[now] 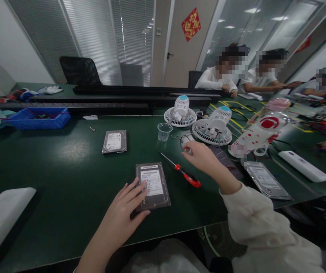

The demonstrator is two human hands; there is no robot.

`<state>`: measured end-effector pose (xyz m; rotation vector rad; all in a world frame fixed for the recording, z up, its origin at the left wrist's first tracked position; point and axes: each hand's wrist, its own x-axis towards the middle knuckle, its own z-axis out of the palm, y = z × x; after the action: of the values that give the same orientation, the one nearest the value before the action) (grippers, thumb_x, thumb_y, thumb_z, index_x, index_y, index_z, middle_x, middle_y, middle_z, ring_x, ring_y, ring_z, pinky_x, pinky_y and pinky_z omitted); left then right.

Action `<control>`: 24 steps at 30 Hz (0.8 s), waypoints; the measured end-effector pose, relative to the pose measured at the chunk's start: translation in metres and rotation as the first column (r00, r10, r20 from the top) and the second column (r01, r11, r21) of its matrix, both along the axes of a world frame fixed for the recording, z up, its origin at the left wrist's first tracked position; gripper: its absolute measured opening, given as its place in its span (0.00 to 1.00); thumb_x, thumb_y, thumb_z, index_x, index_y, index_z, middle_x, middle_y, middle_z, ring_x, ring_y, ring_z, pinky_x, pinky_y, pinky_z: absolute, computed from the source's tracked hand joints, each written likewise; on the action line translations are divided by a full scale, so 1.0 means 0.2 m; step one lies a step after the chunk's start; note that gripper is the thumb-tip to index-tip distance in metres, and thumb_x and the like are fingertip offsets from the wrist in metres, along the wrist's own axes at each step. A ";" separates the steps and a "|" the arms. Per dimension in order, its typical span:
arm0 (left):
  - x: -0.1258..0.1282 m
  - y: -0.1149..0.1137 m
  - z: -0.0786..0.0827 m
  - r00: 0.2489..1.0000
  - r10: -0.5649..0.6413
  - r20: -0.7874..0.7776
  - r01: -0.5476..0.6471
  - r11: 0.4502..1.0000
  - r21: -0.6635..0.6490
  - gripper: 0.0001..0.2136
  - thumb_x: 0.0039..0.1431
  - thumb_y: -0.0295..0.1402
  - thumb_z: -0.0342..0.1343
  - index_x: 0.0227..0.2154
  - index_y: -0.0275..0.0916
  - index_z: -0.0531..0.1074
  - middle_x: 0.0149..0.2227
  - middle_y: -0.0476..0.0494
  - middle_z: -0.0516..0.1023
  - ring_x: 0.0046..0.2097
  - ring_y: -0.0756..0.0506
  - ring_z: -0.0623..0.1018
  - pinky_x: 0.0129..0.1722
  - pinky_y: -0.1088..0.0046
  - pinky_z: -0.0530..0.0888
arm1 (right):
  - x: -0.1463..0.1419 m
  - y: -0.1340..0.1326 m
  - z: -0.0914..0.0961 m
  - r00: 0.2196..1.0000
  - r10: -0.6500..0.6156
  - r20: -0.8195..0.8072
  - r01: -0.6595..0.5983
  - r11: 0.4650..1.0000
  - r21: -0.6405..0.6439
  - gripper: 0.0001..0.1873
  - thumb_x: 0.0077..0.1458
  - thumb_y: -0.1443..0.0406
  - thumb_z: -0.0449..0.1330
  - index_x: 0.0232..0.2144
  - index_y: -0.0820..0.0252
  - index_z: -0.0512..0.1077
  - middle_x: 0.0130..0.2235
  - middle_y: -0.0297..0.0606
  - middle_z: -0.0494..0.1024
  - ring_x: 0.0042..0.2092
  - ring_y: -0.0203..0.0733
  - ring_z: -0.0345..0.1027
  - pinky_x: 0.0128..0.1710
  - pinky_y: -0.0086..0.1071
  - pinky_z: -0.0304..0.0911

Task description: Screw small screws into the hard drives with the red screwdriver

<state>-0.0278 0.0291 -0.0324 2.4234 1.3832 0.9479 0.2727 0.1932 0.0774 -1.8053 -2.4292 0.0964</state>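
A hard drive [154,178] with a white label lies on the dark green table [66,163] in front of me. My left hand [127,206] rests flat on its near left corner, fingers spread. My right hand [201,155] reaches forward past a red-handled screwdriver [182,172], fingertips touching a small whitish thing near the fan bases; what it pinches is too small to tell. A second hard drive [114,141] lies farther back to the left.
A clear plastic cup [164,131] and two small white fans [181,112] [215,127] stand behind the screwdriver. A blue tray [39,118] sits far left, a white device [0,220] near left, antistatic bags [266,180] on the right. Other people sit at the far right.
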 end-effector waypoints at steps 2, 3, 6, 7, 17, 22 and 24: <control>0.00 0.00 0.00 1.000 0.001 -0.004 -0.001 1.000 -0.007 0.28 0.66 0.29 0.65 0.68 0.49 0.72 0.70 0.40 0.74 0.73 0.32 0.71 0.69 0.35 0.71 | -0.02 0.16 0.00 0.997 -0.061 0.048 0.062 0.998 -0.012 0.11 0.70 0.63 0.61 0.49 0.63 0.78 0.49 0.47 0.83 0.53 0.50 0.78 0.56 0.44 0.73; 0.00 0.00 0.01 1.000 0.001 -0.005 -0.001 1.000 -0.009 0.28 0.66 0.29 0.65 0.68 0.48 0.72 0.70 0.40 0.74 0.73 0.32 0.71 0.68 0.35 0.71 | -0.03 0.24 -0.01 0.994 -0.086 0.070 0.087 0.996 -0.019 0.14 0.70 0.61 0.62 0.52 0.63 0.77 0.52 0.46 0.82 0.54 0.49 0.77 0.57 0.46 0.73; 0.00 0.00 0.01 1.000 -0.002 -0.004 0.002 1.000 -0.017 0.28 0.66 0.29 0.65 0.68 0.47 0.72 0.70 0.39 0.74 0.73 0.31 0.71 0.68 0.34 0.71 | -0.06 0.39 -0.06 0.984 -0.125 0.123 0.131 0.991 -0.039 0.22 0.69 0.55 0.64 0.59 0.60 0.74 0.59 0.45 0.78 0.56 0.48 0.76 0.56 0.49 0.76; 0.00 0.00 0.01 1.000 -0.001 -0.004 0.001 1.000 -0.020 0.28 0.66 0.29 0.65 0.68 0.46 0.72 0.70 0.39 0.74 0.73 0.31 0.71 0.68 0.33 0.71 | -0.07 0.42 -0.08 0.982 -0.130 0.137 0.137 0.990 -0.043 0.22 0.69 0.55 0.65 0.59 0.60 0.74 0.60 0.46 0.77 0.56 0.48 0.76 0.55 0.49 0.76; 0.00 0.00 0.01 1.000 -0.013 0.000 0.013 0.999 -0.032 0.28 0.65 0.28 0.65 0.68 0.48 0.72 0.70 0.39 0.74 0.73 0.31 0.71 0.68 0.34 0.71 | -0.13 0.48 -0.19 0.965 -0.165 0.202 0.170 0.985 -0.009 0.22 0.69 0.56 0.65 0.60 0.60 0.74 0.60 0.47 0.77 0.56 0.49 0.76 0.56 0.49 0.76; -0.01 0.00 0.02 1.000 -0.023 -0.006 0.023 1.000 -0.017 0.28 0.66 0.29 0.65 0.68 0.47 0.72 0.70 0.39 0.74 0.72 0.31 0.71 0.67 0.33 0.72 | -0.13 0.51 -0.21 0.967 -0.160 0.198 0.163 0.987 -0.001 0.22 0.69 0.56 0.65 0.60 0.60 0.74 0.60 0.46 0.77 0.56 0.49 0.76 0.56 0.49 0.76; -0.01 0.00 0.02 1.000 -0.017 -0.014 0.016 1.000 -0.015 0.27 0.66 0.29 0.65 0.68 0.47 0.72 0.70 0.39 0.74 0.72 0.31 0.71 0.67 0.33 0.72 | -0.13 0.52 -0.21 0.967 -0.158 0.198 0.161 0.987 -0.002 0.23 0.69 0.56 0.65 0.60 0.60 0.74 0.60 0.47 0.77 0.56 0.49 0.76 0.56 0.49 0.76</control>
<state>-0.0292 0.0297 -0.0282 2.4310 1.3677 0.9153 0.2461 0.2979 0.0353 -2.1032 -2.4019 -0.0800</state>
